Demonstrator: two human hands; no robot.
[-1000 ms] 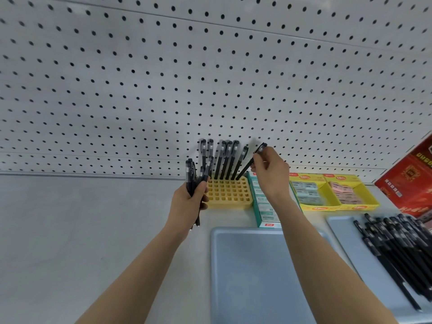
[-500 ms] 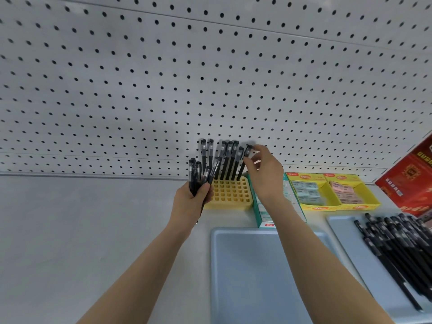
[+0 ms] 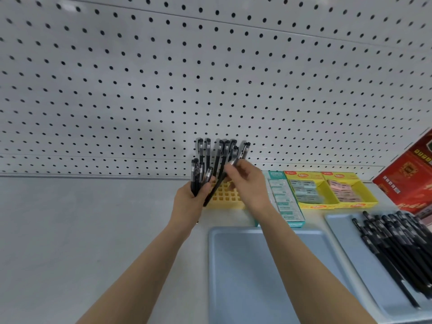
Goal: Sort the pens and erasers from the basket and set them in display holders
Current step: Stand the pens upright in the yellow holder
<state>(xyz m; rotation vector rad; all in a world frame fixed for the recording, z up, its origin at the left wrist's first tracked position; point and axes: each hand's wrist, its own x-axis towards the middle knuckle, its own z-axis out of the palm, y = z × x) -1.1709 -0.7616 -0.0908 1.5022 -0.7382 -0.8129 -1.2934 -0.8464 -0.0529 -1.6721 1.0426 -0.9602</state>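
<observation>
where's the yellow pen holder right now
Head view, centre: the yellow pen holder stands on the shelf by the pegboard, partly behind the right hand, just left of the teal eraser box.

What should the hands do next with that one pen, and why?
Probably the right hand should lift the pen it pinches clear of the bunch in the left hand and stand it in a free hole of the yellow holder; only the back row holds pens, and front holes look open.

glossy black plastic pens (image 3: 218,157), matt yellow plastic holder (image 3: 224,199).
</observation>
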